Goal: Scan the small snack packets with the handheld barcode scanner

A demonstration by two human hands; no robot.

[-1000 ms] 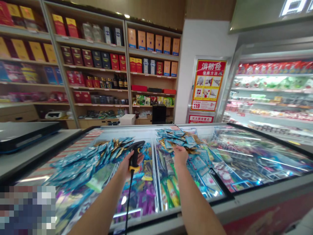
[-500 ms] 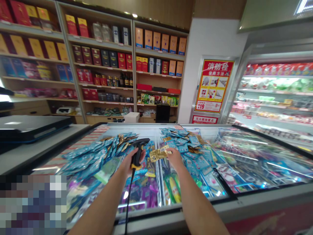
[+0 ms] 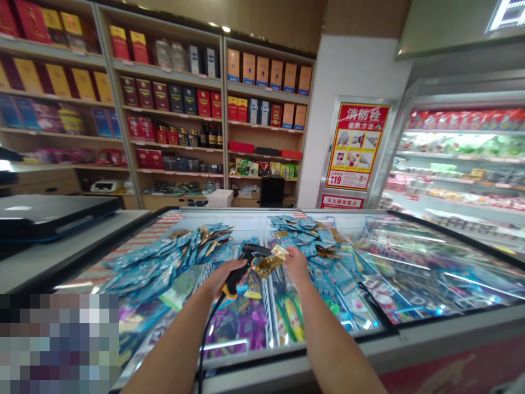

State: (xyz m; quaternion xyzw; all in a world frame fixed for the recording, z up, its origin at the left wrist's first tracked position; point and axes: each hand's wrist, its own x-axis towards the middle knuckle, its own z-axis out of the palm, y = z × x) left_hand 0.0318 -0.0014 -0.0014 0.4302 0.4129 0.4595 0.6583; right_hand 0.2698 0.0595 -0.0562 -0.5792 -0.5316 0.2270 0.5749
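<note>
My left hand [image 3: 223,276] is wrapped round the grip of a black and yellow barcode scanner [image 3: 238,273], whose cord hangs down toward me. The scanner's head points right, close beside a small gold foil packet [image 3: 267,265]. Pinching that packet by its right end is my right hand [image 3: 297,265]. Both hands are above the glass top of a chest freezer. To the left lies a pile of blue packets [image 3: 159,262]; to the right, another pile of blue packets [image 3: 303,235] with some gold ones among them.
The chest freezer [image 3: 430,339] spans the front, with packaged goods under its glass. On the left counter sits a flat black device [image 3: 57,213]. Shelves of boxed goods [image 3: 176,98] line the back wall, and a lit display cooler [image 3: 463,164] stands at the right.
My left hand has tilted the scanner and brought its head rightward, up against or very near the gold packet. The packet has turned a little in my right hand.
</note>
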